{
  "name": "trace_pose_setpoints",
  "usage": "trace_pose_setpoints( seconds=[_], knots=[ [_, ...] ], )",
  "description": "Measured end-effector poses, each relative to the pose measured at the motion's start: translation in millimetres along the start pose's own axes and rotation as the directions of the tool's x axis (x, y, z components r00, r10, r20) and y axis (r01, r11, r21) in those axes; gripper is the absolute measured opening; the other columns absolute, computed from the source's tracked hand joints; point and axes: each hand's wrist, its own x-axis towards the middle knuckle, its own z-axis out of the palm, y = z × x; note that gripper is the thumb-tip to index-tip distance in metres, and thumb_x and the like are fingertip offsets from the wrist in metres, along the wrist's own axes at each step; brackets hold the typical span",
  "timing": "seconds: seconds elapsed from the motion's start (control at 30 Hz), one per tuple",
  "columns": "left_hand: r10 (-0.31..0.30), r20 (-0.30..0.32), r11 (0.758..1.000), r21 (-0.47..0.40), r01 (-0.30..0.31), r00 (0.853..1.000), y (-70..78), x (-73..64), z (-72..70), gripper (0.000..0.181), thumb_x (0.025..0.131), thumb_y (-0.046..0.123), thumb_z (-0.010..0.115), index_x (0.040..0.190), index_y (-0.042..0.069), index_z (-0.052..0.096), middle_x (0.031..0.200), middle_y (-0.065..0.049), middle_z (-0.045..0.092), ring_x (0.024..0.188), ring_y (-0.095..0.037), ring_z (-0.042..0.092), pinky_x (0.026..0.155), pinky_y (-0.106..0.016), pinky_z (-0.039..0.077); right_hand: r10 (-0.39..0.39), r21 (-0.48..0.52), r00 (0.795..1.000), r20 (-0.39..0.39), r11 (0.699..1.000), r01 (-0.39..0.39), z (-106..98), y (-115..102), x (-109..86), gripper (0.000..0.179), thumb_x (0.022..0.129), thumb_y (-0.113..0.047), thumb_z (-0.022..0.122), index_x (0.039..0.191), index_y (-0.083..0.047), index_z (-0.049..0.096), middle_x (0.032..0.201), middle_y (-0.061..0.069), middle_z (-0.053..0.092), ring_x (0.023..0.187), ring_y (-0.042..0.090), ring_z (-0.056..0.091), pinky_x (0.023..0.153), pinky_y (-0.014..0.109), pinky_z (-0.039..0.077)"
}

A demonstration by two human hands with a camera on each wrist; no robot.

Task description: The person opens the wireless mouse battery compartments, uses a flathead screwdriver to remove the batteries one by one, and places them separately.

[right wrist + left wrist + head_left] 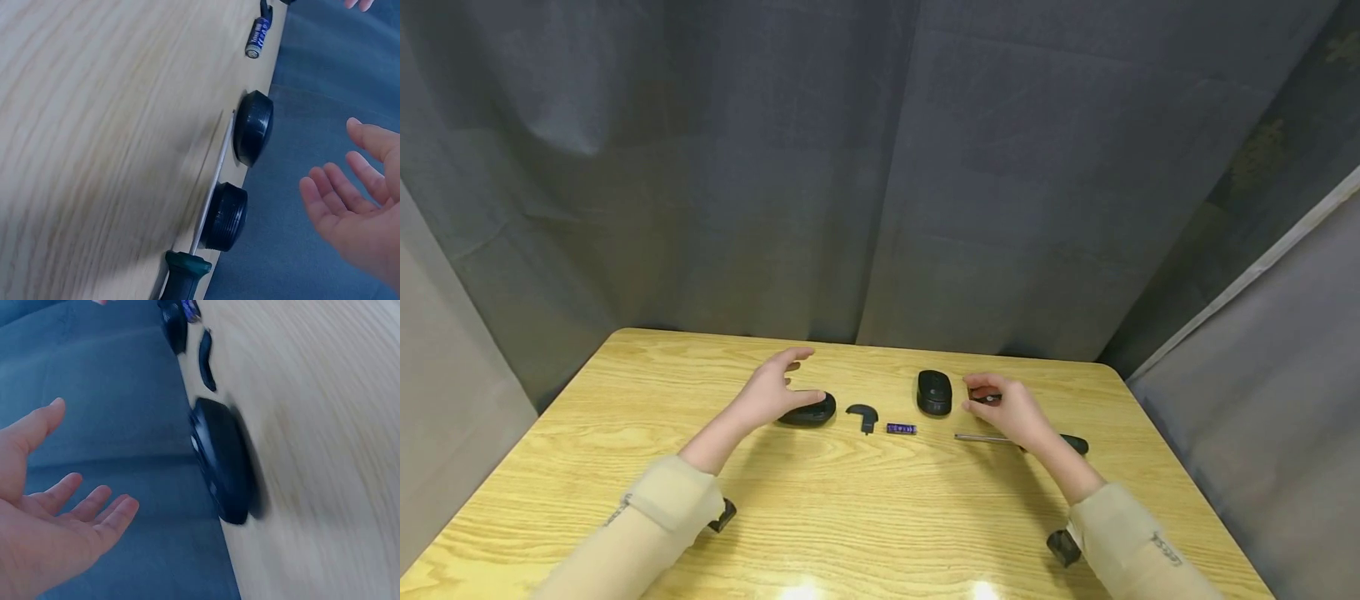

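Note:
My left hand [767,396], fingers spread and slightly bent with nothing in it, hovers over a black computer mouse [811,412]. In the left wrist view, a gap separates that hand from the mouse [222,462]. My right hand [1017,415] is held above the table, fingers loosely bent and holding nothing. Beneath it lies a small black round piece with a ridged side [228,215], partly hidden by the fingers in the head view. A screwdriver [186,265] with a dark green handle lies under the right wrist, its metal shaft pointing left.
Between the hands, a black battery cover [863,413] with a narrow tab lies beside a purple battery [901,428]. A second black mouse [934,392] stands right of them. The wooden table [850,517] ends at grey curtains [775,208] behind.

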Motion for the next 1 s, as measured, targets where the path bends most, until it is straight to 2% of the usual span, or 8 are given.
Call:
trace_pose_setpoints(
  seconds=[0.2, 0.4, 0.5, 0.67, 0.9, 1.0],
  knots=[
    [0.025, -0.022, 0.998, -0.055, -0.026, 0.999, 16.8, 6.8, 12.3, 0.074, 0.081, 0.029, 0.075, 0.143, 0.011, 0.038, 0.144, -0.012, 0.041, 0.132, -0.034, 0.039, 0.107, -0.047, 0.039, 0.037, 0.049, 0.999, -0.004, 0.998, -0.037, -5.8, -0.7, 1.9, 0.048, 0.085, -0.010, 0.069, 0.129, 0.000, 0.053, 0.125, 0.021, 0.057, 0.110, 0.037, 0.056, 0.089, 0.047, 0.052],
    [0.046, -0.038, 0.993, -0.104, -0.049, 0.998, 26.8, 17.7, 26.7, 0.075, 0.081, 0.029, 0.075, 0.144, 0.014, 0.036, 0.145, -0.010, 0.040, 0.133, -0.031, 0.038, 0.108, -0.047, 0.037, 0.096, 0.062, 0.995, -0.011, 0.994, -0.095, -4.8, 2.4, 4.6, 0.055, 0.087, -0.019, 0.069, 0.135, -0.006, 0.048, 0.133, 0.018, 0.052, 0.117, 0.036, 0.053, 0.087, 0.046, 0.054],
    [0.037, -0.041, 0.989, -0.143, -0.042, 0.999, 30.2, 24.0, 34.5, 0.076, 0.082, 0.028, 0.075, 0.145, 0.016, 0.034, 0.147, -0.009, 0.038, 0.133, -0.031, 0.038, 0.108, -0.047, 0.037, 0.106, 0.078, 0.994, -0.023, 0.992, -0.104, -2.7, 3.0, 6.8, 0.057, 0.086, -0.022, 0.070, 0.136, -0.008, 0.046, 0.136, 0.016, 0.050, 0.118, 0.035, 0.053, 0.086, 0.045, 0.054],
    [0.012, -0.031, 0.974, -0.227, -0.019, 0.999, 33.2, 33.6, 46.9, 0.078, 0.082, 0.024, 0.074, 0.147, 0.019, 0.030, 0.147, -0.009, 0.037, 0.133, -0.032, 0.038, 0.109, -0.048, 0.036, 0.116, 0.107, 0.993, -0.030, 0.988, -0.113, 1.4, 2.8, 10.5, 0.061, 0.086, -0.025, 0.070, 0.139, -0.010, 0.043, 0.137, 0.015, 0.049, 0.118, 0.035, 0.053, 0.087, 0.046, 0.054],
    [-0.014, -0.003, 0.955, -0.297, 0.012, 1.000, 33.3, 44.0, 65.7, 0.081, 0.082, 0.026, 0.074, 0.148, 0.021, 0.027, 0.148, -0.010, 0.035, 0.133, -0.034, 0.037, 0.108, -0.048, 0.037, 0.170, 0.163, 0.985, -0.009, 0.973, -0.166, 12.4, 6.3, 15.6, 0.062, 0.088, -0.021, 0.068, 0.141, -0.011, 0.040, 0.138, 0.018, 0.048, 0.121, 0.037, 0.050, 0.092, 0.049, 0.050],
    [-0.007, -0.004, 0.946, -0.323, 0.005, 1.000, 31.9, 50.0, 73.9, 0.081, 0.083, 0.025, 0.073, 0.148, 0.020, 0.026, 0.147, -0.011, 0.035, 0.133, -0.035, 0.038, 0.107, -0.049, 0.039, 0.191, 0.188, 0.982, 0.005, 0.964, -0.189, 17.6, 9.4, 17.8, 0.061, 0.088, -0.020, 0.067, 0.142, -0.011, 0.039, 0.139, 0.019, 0.046, 0.122, 0.039, 0.048, 0.095, 0.050, 0.048]
  ],
)
